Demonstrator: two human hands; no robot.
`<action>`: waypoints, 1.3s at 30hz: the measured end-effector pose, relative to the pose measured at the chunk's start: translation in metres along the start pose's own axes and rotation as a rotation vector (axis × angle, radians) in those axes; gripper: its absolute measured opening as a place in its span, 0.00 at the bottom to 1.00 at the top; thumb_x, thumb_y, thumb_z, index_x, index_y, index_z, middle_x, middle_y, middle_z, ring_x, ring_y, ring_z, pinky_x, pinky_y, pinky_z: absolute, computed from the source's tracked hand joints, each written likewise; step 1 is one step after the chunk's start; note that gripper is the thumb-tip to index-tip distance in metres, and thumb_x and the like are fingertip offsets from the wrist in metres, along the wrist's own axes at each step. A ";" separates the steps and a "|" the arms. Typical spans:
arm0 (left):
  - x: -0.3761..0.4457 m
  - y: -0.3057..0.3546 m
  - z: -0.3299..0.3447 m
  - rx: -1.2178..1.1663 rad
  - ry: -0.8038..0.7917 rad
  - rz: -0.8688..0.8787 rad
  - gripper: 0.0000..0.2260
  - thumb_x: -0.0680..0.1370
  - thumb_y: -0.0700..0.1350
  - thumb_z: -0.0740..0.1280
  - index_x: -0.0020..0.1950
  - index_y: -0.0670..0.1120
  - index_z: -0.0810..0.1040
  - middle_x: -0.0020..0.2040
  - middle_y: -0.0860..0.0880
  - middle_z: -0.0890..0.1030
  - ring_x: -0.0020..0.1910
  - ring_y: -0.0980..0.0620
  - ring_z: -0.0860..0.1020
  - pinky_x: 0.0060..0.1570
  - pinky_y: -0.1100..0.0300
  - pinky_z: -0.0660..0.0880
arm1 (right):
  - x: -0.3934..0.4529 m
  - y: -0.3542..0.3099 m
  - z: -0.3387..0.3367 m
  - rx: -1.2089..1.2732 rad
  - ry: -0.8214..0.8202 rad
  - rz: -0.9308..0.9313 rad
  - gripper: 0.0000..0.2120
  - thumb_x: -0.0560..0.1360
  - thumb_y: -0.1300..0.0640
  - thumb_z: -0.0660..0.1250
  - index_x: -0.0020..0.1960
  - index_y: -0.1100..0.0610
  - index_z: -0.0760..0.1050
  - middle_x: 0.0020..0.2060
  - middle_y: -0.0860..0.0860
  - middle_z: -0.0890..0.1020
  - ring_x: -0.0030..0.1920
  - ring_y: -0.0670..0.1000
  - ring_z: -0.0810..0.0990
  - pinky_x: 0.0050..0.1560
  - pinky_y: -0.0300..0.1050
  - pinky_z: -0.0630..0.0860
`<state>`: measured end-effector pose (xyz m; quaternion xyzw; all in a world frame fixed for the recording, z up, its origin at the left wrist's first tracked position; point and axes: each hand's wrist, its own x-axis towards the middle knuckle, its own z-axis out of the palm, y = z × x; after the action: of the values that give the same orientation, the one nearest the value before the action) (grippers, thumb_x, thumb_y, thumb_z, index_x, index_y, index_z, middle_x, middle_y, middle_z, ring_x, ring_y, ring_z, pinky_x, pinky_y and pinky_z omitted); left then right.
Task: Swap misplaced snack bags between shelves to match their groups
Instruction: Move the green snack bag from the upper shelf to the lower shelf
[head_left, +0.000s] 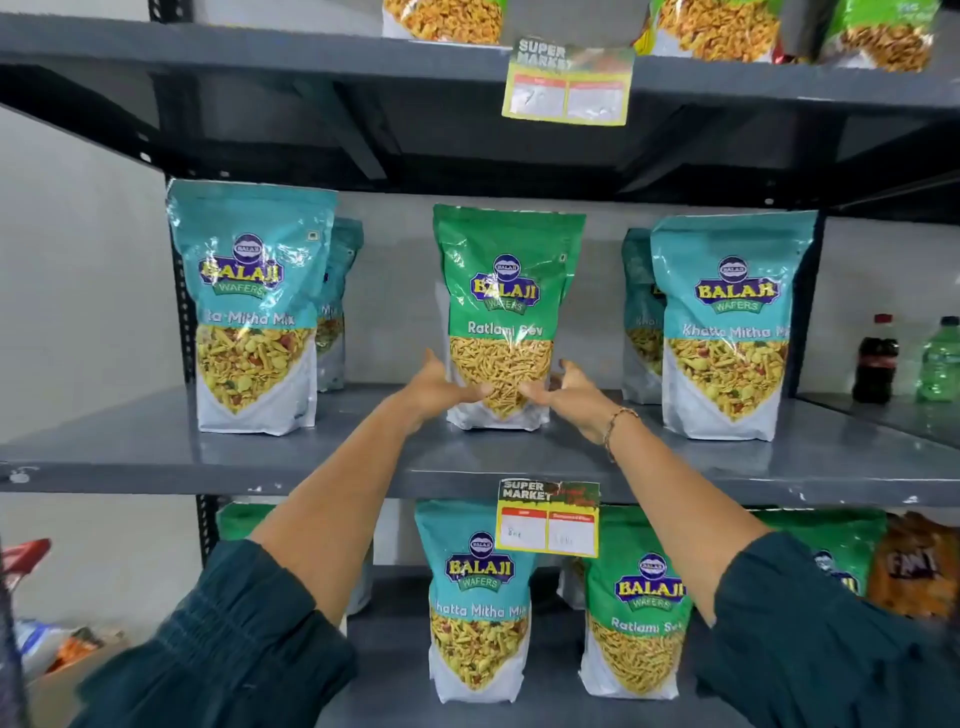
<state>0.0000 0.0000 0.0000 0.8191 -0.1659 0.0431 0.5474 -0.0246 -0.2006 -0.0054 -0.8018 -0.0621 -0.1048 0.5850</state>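
A green Ratlami Sev bag (506, 291) stands upright in the middle of the middle shelf (156, 457), between teal Khatta Mitha Mix bags (249, 306) (727, 322). My left hand (441, 387) and my right hand (569, 392) both clasp its lower part from either side, thumbs on its front. On the lower shelf a teal Khatta Mitha Mix bag (478, 597) stands next to a green Ratlami Sev bag (636, 618), with more green bags behind.
Price tags (548, 517) (569, 83) hang off the shelf edges. The top shelf holds more snack bags (722, 31). Two drink bottles (875, 361) (940, 358) stand on the neighbouring shelf at right. Orange bags (914, 566) sit at the lower right.
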 end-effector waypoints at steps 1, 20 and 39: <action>0.003 -0.003 0.001 0.039 0.019 0.012 0.55 0.55 0.63 0.78 0.74 0.46 0.54 0.73 0.44 0.66 0.71 0.44 0.67 0.70 0.46 0.64 | -0.001 -0.001 0.002 0.009 -0.003 -0.018 0.45 0.68 0.56 0.74 0.74 0.63 0.49 0.72 0.59 0.66 0.71 0.56 0.66 0.69 0.51 0.65; -0.156 0.019 -0.043 0.117 0.227 0.154 0.26 0.69 0.48 0.74 0.63 0.40 0.72 0.61 0.43 0.78 0.52 0.51 0.73 0.54 0.60 0.67 | -0.115 -0.041 0.051 0.129 0.035 -0.111 0.23 0.63 0.60 0.78 0.54 0.59 0.73 0.49 0.51 0.82 0.56 0.52 0.78 0.60 0.47 0.73; -0.280 -0.130 -0.041 0.230 0.190 -0.013 0.26 0.62 0.47 0.79 0.56 0.46 0.72 0.53 0.48 0.79 0.50 0.48 0.78 0.51 0.54 0.76 | -0.243 0.078 0.155 -0.102 0.023 -0.093 0.34 0.57 0.55 0.82 0.60 0.54 0.72 0.52 0.48 0.81 0.56 0.50 0.79 0.60 0.50 0.74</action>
<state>-0.2178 0.1453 -0.1694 0.8698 -0.1018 0.1356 0.4633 -0.2279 -0.0719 -0.1815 -0.8256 -0.0869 -0.1441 0.5385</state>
